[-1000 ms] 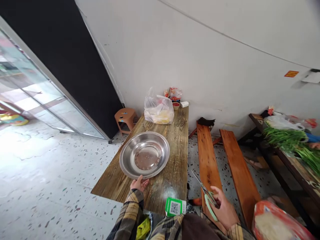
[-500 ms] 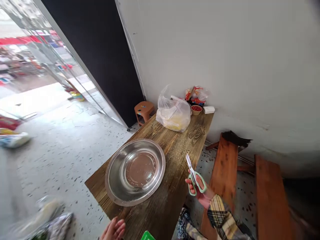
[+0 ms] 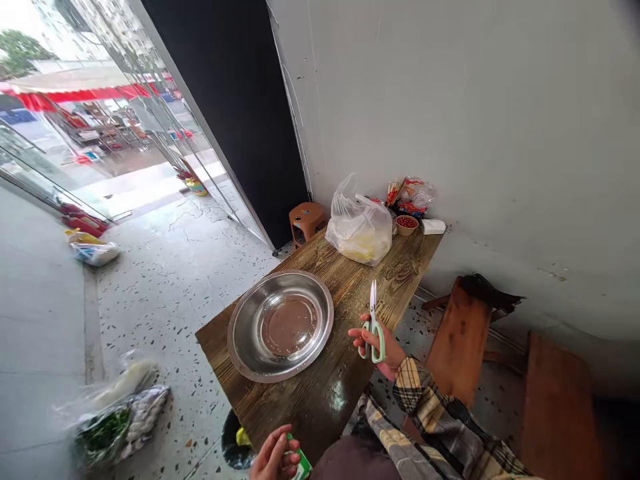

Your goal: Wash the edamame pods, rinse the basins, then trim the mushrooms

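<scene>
My right hand point(image 3: 379, 344) grips green-handled scissors point(image 3: 374, 323) over the wooden table point(image 3: 350, 373), blades closed and pointing away from me. A wide steel basin point(image 3: 280, 325) sits on the table just left of that hand. My left hand point(image 3: 275, 457) is at the table's near corner, fingers curled against a green card with a QR code point(image 3: 299, 465); whether it holds the card I cannot tell. Both sleeves are plaid.
A clear plastic bag point(image 3: 359, 228) with yellow contents, a small bowl of red bits point(image 3: 407, 224) and snack packets stand at the table's far end. Wooden benches point(image 3: 457, 340) run on the right. An orange stool point(image 3: 307, 220) and bags of greens point(image 3: 115, 417) are on the floor.
My right hand has carried the scissors from beside the bench over the table. My left hand let go of the basin's rim and drew back to the near corner. The view turned left.
</scene>
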